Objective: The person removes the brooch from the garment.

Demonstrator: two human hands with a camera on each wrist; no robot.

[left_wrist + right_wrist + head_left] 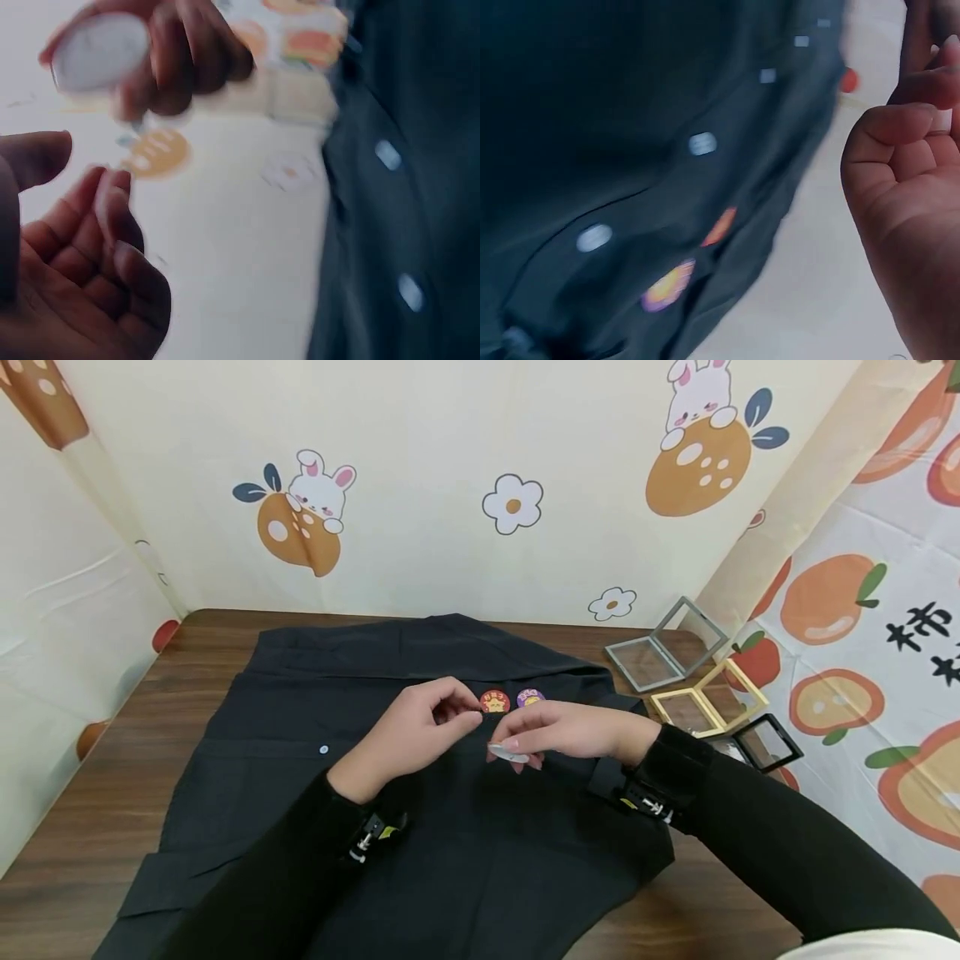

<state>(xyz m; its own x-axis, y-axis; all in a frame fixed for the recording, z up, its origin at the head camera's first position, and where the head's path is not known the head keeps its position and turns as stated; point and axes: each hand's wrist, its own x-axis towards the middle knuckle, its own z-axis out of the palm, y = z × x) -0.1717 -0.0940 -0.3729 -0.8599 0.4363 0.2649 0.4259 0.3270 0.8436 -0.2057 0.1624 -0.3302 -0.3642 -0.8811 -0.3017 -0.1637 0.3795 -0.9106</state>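
A dark shirt [450, 843] with white buttons [703, 143] lies spread out in front of me. On it sit a red round badge [495, 701] with a star figure and a purple round badge [530, 697]. My right hand [566, 731] pinches a whitish, disc-shaped piece [101, 51] between thumb and fingers, just over the cloth; its exact kind I cannot tell. Left of it, my left hand [423, 727] hovers by the red badge with fingers loosely curled. Between its thumb [37, 159] and fingertips there is a gap holding nothing.
At the back right stand opened square frames: a grey one [645, 662], a cream one [686, 712] and a black one [767, 743]. Wooden tabletop [97, 827] shows around the shirt. Patterned cloth walls [420, 552] rise behind and at both sides.
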